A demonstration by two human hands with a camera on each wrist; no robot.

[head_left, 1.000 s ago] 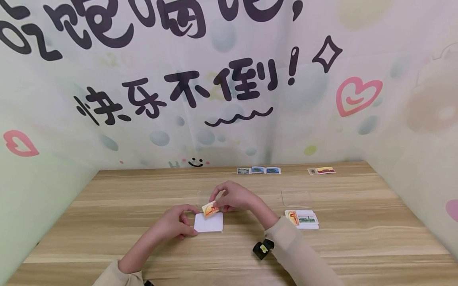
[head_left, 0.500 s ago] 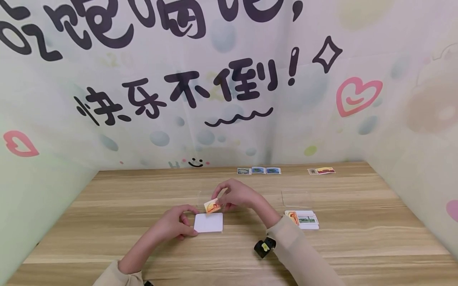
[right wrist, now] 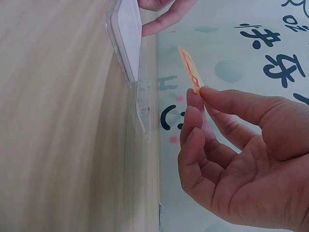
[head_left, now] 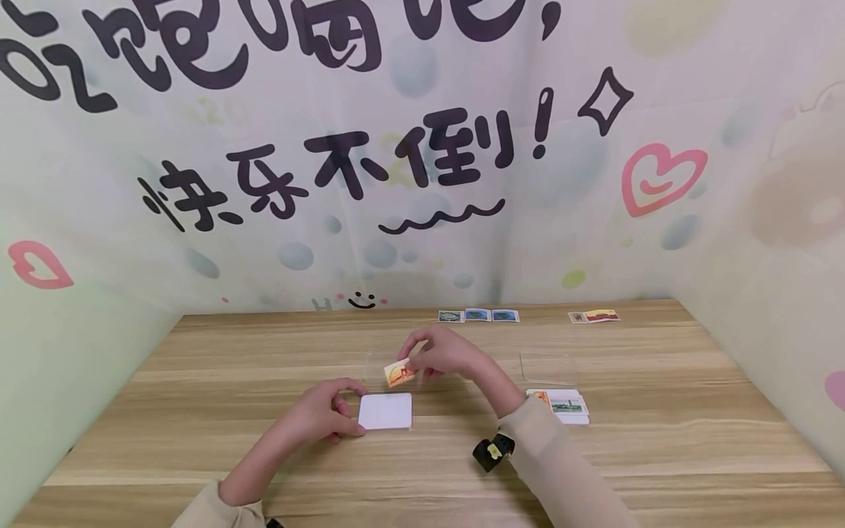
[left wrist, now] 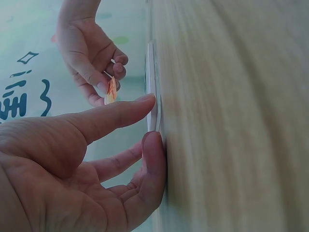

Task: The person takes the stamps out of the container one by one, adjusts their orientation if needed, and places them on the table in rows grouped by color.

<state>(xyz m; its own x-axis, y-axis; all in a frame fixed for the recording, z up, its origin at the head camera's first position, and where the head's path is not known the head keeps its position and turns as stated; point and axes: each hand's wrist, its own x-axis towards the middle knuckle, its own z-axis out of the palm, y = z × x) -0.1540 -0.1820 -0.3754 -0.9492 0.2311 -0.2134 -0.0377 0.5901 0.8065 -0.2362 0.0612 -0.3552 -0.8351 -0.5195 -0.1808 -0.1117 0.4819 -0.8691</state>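
My right hand [head_left: 449,352] pinches an orange-and-white postage stamp [head_left: 399,373] between thumb and fingertips. In the head view the stamp appears just beyond a white card stack [head_left: 386,411], and in the right wrist view the stamp [right wrist: 191,71] is raised well off the wood. My left hand [head_left: 318,411] holds the stack at its left side, thumb at the near corner and a finger at the far corner. Seen from the left wrist, the white stack [left wrist: 151,72] lies low on the table in a clear tray, with the thumb against its top edge.
Right of the hands, a second white stack [head_left: 577,419] bears an orange stamp [head_left: 541,397] and a green landscape stamp [head_left: 565,405]. Clear plastic lids lie behind both stacks, one lid [head_left: 548,369] plainly outlined. Blue and grey stamps [head_left: 478,314] and a red-yellow one [head_left: 601,316] line the back edge.
My right hand has drawn the stamp back and to the right, from over the far edge of the white stack to beyond it. My left hand stays in place.
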